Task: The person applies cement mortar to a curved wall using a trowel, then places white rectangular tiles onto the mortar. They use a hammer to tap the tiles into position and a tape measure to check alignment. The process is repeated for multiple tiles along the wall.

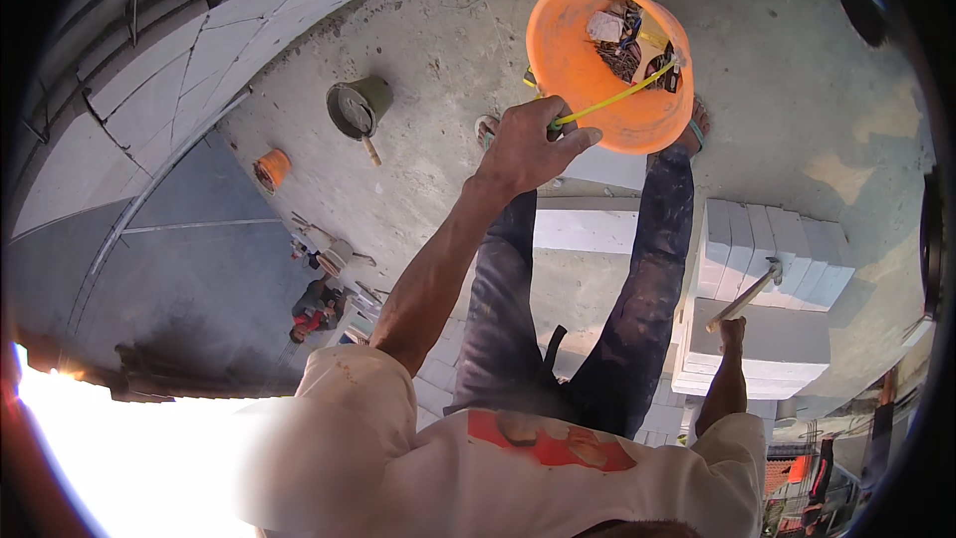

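Note:
My left hand (533, 139) is closed around the yellow-green handle (619, 100) of an orange bucket (560, 45). The bucket is tipped so that its mouth faces me, in front of my feet. Inside it lie many nails (619, 62), a crumpled pale piece (604, 26) and other small items that I cannot make out. On my right, my right hand (733, 332) grips a hammer (742, 301) near the end of its wooden handle. The hammer's head is over a stack of white blocks (787, 249).
More white blocks (767, 339) are stacked on the right, and one block (588, 229) lies between my legs. Left on the concrete floor (448, 40) stand a dark bucket (373, 98) with a wooden-handled tool and a small orange bucket (274, 167). Another person (317, 312) is farther off.

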`<state>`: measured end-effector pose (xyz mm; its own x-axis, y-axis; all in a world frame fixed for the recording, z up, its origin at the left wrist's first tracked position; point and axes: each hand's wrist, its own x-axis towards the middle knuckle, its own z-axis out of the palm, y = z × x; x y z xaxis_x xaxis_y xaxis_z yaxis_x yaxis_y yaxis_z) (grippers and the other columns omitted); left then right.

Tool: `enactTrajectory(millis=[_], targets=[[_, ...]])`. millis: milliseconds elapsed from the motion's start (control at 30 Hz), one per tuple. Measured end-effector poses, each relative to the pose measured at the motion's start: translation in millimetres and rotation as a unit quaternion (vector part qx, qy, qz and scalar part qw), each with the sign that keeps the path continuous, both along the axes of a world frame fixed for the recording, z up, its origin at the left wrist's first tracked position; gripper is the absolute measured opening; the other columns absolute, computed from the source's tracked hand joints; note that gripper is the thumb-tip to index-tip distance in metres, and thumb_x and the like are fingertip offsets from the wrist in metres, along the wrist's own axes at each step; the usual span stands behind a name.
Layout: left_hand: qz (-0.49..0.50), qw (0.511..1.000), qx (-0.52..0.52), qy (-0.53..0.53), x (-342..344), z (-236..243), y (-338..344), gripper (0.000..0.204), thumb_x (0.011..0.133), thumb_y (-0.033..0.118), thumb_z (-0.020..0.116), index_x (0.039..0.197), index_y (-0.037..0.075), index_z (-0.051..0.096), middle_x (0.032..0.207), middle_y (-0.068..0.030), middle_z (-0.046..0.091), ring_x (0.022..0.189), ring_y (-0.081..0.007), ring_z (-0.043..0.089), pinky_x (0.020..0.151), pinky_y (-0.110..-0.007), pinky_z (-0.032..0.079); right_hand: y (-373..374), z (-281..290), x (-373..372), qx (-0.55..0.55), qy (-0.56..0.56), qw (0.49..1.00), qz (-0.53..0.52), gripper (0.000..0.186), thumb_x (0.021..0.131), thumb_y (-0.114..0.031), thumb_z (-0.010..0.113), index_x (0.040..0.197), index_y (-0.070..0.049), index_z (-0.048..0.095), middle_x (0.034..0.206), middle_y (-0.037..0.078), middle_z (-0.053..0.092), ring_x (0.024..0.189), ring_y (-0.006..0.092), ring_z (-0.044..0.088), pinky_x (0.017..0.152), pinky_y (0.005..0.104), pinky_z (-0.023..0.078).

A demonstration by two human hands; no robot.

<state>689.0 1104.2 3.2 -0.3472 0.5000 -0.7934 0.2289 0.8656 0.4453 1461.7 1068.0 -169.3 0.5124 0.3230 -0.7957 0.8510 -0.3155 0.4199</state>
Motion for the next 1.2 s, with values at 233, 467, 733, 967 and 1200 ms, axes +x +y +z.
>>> enactTrajectory(millis=[233,467,733,967,1200], targets=[[0.301,0.953,-0.027,0.003,-24.5,42.4,-171.0,0.040,0.093,0.035,0.084,0.102,-0.001,0.070,0.070,-0.0009,0.060,0.064,-0.0089,0.053,0.061,-0.030,0.047,32.9,62.3,-242.0,-0.103,0.214,0.957,-0.168,0.067,0.107,-0.053,0.058,0.159,-0.013,0.046,0.141,0.014,0.064,0.126,0.0308,0.063,0.106,0.0549,0.047],[0.419,0.901,-0.094,0.063,-11.7,3.1,-367.3,0.036,0.094,0.031,0.082,0.098,0.002,0.061,0.073,0.0001,0.056,0.067,-0.0083,0.050,0.063,-0.030,0.046,10.4,79.2,-304.1,-0.106,0.312,0.864,-0.381,0.064,0.114,-0.053,0.044,0.153,-0.003,0.052,0.142,0.013,0.065,0.127,0.0260,0.064,0.110,0.0386,0.052],[0.404,0.900,-0.125,0.103,-20.3,-79.1,-566.5,0.044,0.089,0.034,0.085,0.105,0.000,0.062,0.084,-0.0108,0.066,0.077,-0.0244,0.064,0.073,-0.040,0.054,-26.4,137.0,-395.5,-0.042,0.318,0.942,-0.097,0.063,0.113,-0.050,0.048,0.150,0.001,0.052,0.141,0.016,0.064,0.123,0.0301,0.065,0.110,0.0399,0.050],[0.315,0.886,-0.230,0.252,-78.8,-111.1,-619.5,0.061,0.090,0.030,0.082,0.136,-0.001,0.058,0.133,-0.0219,0.061,0.120,-0.0410,0.062,0.099,-0.054,0.051,-55.2,112.2,-407.8,0.010,0.161,0.944,0.288,0.077,0.106,-0.059,0.056,0.147,0.007,0.049,0.141,0.036,0.058,0.133,0.0486,0.057,0.110,0.0530,0.046],[0.230,0.895,-0.060,0.378,-216.3,-219.8,-572.0,0.061,0.087,0.028,0.084,0.141,0.011,0.061,0.132,-0.0165,0.059,0.125,-0.0407,0.056,0.104,-0.057,0.047,-82.9,106.0,-427.6,0.015,0.079,0.921,0.382,0.073,0.105,-0.057,0.056,0.140,0.007,0.051,0.136,0.038,0.058,0.127,0.0549,0.057,0.107,0.0588,0.046]])
